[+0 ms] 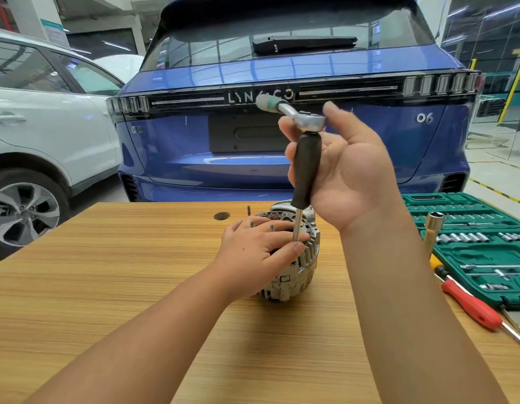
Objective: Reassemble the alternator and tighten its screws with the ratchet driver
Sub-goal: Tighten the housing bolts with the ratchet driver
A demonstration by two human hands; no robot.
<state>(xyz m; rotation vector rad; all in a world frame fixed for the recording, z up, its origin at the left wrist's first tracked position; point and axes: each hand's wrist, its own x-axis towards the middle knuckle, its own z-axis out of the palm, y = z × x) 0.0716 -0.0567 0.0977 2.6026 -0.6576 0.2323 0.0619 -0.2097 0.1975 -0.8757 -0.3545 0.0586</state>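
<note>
I am standing the ratchet driver (pixel 306 167) upright over the alternator (pixel 293 258) on the bench (pixel 136 272); my right hand (pixel 349 170) is loosely cradling its black handle while my left hand (pixel 253 252), nearer, is pinching the shaft at the screw.

Bright, even overhead light. Ceiling strips reflect as glare on the blue car's rear window (pixel 285 39). Soft shadows under both forearms on the tabletop (pixel 121 258). Ratchet handle tip (pixel 267 102) motion-blurred. Wide-angle bending at frame edges.
</note>
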